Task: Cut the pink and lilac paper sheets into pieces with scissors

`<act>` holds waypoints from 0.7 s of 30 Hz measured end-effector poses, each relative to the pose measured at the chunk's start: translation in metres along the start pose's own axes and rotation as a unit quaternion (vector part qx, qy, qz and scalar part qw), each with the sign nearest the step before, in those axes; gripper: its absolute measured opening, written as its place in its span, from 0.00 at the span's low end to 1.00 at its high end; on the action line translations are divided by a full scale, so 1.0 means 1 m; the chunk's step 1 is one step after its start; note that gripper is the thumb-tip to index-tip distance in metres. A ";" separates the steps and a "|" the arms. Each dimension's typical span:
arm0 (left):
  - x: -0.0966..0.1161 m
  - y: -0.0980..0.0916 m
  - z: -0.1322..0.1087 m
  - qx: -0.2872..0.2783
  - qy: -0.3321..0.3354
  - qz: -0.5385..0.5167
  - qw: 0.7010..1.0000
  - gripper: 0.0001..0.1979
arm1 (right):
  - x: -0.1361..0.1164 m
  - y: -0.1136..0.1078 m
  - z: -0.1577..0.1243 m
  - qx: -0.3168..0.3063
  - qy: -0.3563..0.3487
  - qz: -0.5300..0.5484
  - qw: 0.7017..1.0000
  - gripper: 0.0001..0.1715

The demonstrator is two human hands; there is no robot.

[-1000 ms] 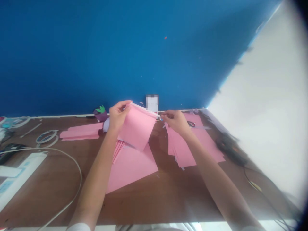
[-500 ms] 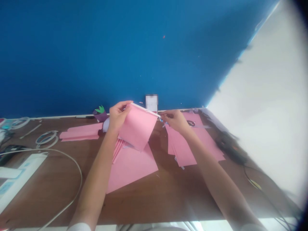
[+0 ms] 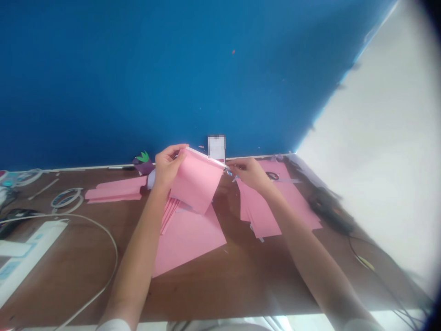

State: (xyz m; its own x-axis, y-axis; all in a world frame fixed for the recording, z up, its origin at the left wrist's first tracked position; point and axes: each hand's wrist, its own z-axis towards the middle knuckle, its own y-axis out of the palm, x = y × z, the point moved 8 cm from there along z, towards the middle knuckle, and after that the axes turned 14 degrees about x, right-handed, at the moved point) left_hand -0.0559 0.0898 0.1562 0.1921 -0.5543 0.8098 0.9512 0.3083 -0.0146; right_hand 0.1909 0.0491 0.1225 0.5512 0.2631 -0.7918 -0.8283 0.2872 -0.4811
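Note:
My left hand (image 3: pixel 168 164) pinches the upper left corner of a raised pink sheet (image 3: pixel 198 181), which has a white strip (image 3: pixel 206 157) along its top edge. At the strip's right end, the fingers of my right hand (image 3: pixel 248 172) are pressed together; what lies between them is too small to make out. Under the raised sheet, a larger pink sheet (image 3: pixel 193 241) lies on the table, with narrow folded pink pieces (image 3: pixel 168 215) on its left part.
On the brown table (image 3: pixel 241 289), more pink sheets (image 3: pixel 265 216) lie beneath my right forearm. Rolled pink paper (image 3: pixel 117 189), tape rings (image 3: pixel 67 197), a power strip (image 3: pixel 32 257) and a looped cable are left. A phone-like object (image 3: pixel 217 148) stands against the blue wall.
The raised pink sheet and both hands have shifted very slightly left. The grips look the same, and the things on the table have stayed in place.

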 end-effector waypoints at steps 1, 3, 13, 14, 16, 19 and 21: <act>0.000 0.000 0.000 0.000 0.001 -0.002 1.000 0.16 | 0.000 0.000 0.000 0.002 0.000 -0.003 1.000 0.17; 0.001 0.000 0.000 0.000 0.002 -0.001 1.000 0.16 | -0.001 0.000 0.000 0.011 0.003 -0.007 1.000 0.17; 0.004 0.000 0.001 0.008 0.005 -0.001 1.000 0.16 | 0.001 0.001 -0.001 0.016 0.009 -0.003 1.000 0.19; 0.004 0.000 0.001 0.010 0.005 -0.003 1.000 0.16 | 0.001 0.001 -0.001 0.013 0.007 0.003 1.000 0.19; 0.004 0.000 0.000 0.010 0.005 -0.008 1.000 0.16 | 0.001 0.001 0.000 0.009 0.004 0.014 1.000 0.20; 0.004 0.000 0.000 0.006 0.006 -0.011 1.000 0.16 | 0.003 0.001 0.000 0.006 0.011 0.021 1.000 0.20; 0.004 0.000 0.000 0.001 0.004 -0.007 1.000 0.16 | 0.004 0.002 0.000 0.006 0.011 0.019 1.000 0.20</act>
State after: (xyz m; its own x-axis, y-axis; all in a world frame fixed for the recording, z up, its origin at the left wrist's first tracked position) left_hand -0.0548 0.0877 0.1592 0.1814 -0.5638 0.8057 0.9529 0.3032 -0.0023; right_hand 0.1918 0.0503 0.1185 0.5163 0.2535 -0.8180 -0.8477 0.2875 -0.4459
